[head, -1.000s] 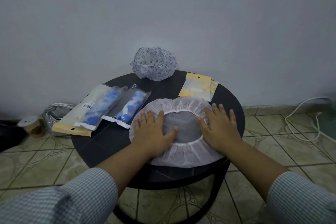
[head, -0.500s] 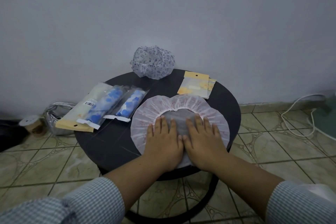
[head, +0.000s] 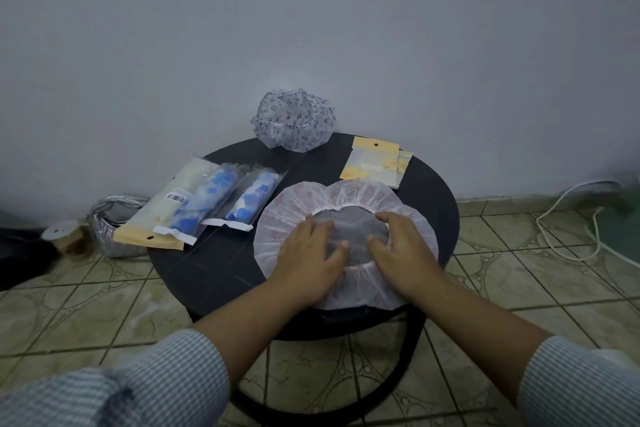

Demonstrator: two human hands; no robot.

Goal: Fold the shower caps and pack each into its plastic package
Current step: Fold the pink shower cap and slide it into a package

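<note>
A white shower cap with a faint pink print [head: 304,201] lies spread flat, opening up, on the round black table [head: 207,267]. My left hand [head: 310,255] and my right hand [head: 403,251] press on it side by side, fingers fairly straight and reaching into the elastic opening. A second cap with a purple pattern [head: 294,123] sits bunched at the table's far edge. Flat yellow-headed plastic packages [head: 375,166] lie at the far right. At the left lie three filled packages [head: 204,201], two of them showing blue-patterned caps.
The table stands against a grey wall on a tiled floor [head: 86,305]. A silvery bundle [head: 110,222] and a small roll [head: 64,236] lie on the floor at the left. White cords [head: 568,215] trail on the floor at the right.
The hands were apart on the cap's sides, came together at its near edge, and now sit slightly apart with the fingers inside the elastic opening. The cap is a little flatter.
</note>
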